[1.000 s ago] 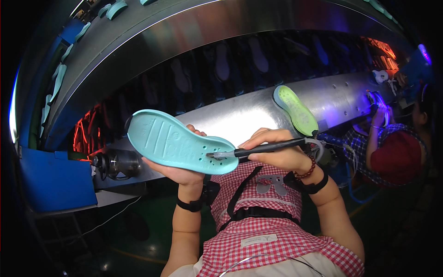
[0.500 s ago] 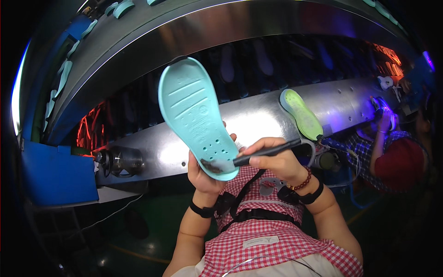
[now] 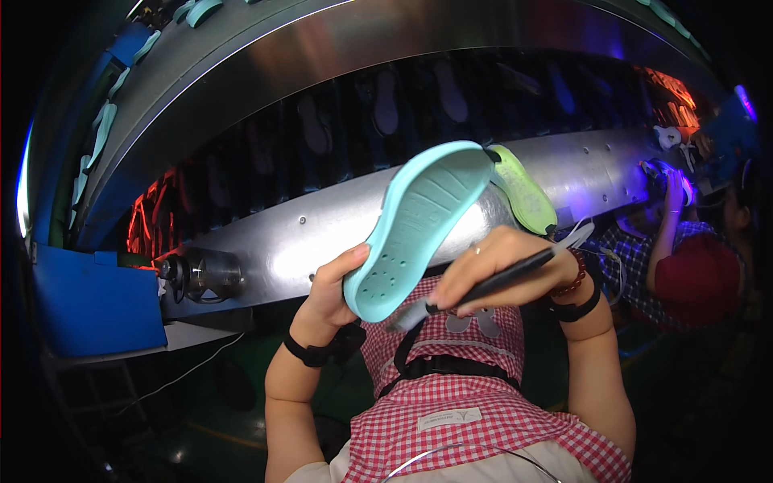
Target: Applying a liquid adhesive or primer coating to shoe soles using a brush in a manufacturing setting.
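Sole [image 3: 423, 225], turquoise, with a raised rim, was held up tilted over the near part of the metal worktop [image 3: 330, 233], its far end leaning right and its holed end nearest the wearer's checked apron [image 3: 451, 394]. The left hand [image 3: 330, 286] grasped it along the left side of that near end, thumb against the rim. The right hand [image 3: 507, 262] clasped a brush [image 3: 501, 283] by its dark handle, bristles pointing left, just beside the sole's near end; blur hid whether they touched it. To the right on the worktop lay a yellow-green sole [image 3: 527, 196], partly covered by the turquoise one's far end. At the left was a see-through jar [image 3: 216, 274] beside a blue box [image 3: 97, 310]. On the far side, dim sole shapes [image 3: 387, 101] stood in a shadowed row. Farther right, a co-worker [image 3: 696, 274] in red headwear had a hand at a purple-lit object [image 3: 664, 175].
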Motion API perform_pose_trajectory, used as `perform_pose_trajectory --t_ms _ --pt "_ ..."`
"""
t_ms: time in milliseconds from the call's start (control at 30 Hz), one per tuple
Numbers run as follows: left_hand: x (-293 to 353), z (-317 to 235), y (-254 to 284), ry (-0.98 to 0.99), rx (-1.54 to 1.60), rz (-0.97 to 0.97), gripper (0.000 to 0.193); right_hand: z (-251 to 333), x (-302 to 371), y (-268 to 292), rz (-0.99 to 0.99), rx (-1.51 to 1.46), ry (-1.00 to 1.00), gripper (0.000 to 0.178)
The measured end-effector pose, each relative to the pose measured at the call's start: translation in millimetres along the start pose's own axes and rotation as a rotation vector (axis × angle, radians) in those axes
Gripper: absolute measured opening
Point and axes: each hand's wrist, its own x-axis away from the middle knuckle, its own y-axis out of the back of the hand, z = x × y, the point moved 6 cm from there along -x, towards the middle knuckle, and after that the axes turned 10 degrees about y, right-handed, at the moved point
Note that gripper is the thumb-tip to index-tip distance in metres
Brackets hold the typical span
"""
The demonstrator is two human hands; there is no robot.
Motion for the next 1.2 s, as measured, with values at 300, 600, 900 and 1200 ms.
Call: perform_pose_trajectory --t_ms 300,600,900,1200 --pt "9.3 4.5 -14.3 0.225 -0.254 -0.028 0.057 11.5 -2.4 10.9 0.157 0.080 -0.040 0.016" --pt "28.5 -3.0 6.6 0.178 -0.119 -0.016 0.063 2.3 18.4 19.5 -0.133 0.040 -0.052 0.019" --pt "40.0 -20.0 24.1 -0.095 0.316 0.093 0.075 28.9 21.0 4.7 -0.207 0.137 0.061 0.022" --pt "-23.8 29.6 10.6 -0.276 0.657 0.299 0.095 -59.3 25.6 -2.4 -0.704 -0.039 -0.418 0.018"
